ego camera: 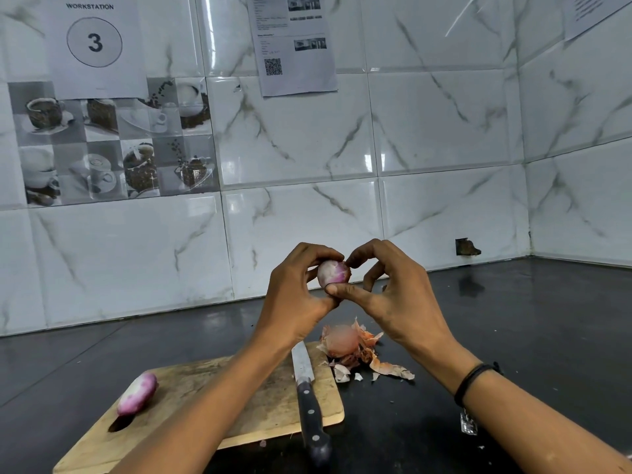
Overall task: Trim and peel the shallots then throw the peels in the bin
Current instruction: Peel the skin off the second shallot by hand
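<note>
Pink-white shallot (pixel 333 273) sits gripped between left hand (pixel 297 295) and right hand (pixel 398 292), fingers curled around it.

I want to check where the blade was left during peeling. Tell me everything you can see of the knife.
The knife has a plain steel blade and a black handle with three pale rivets. It lies flat on the right part of the wooden cutting board, blade pointing away from the person, its handle end jutting past the board's near edge over the dark counter. Nothing holds it: the left hand and right hand are up on a shallot. Peels lie right of the blade.
</note>
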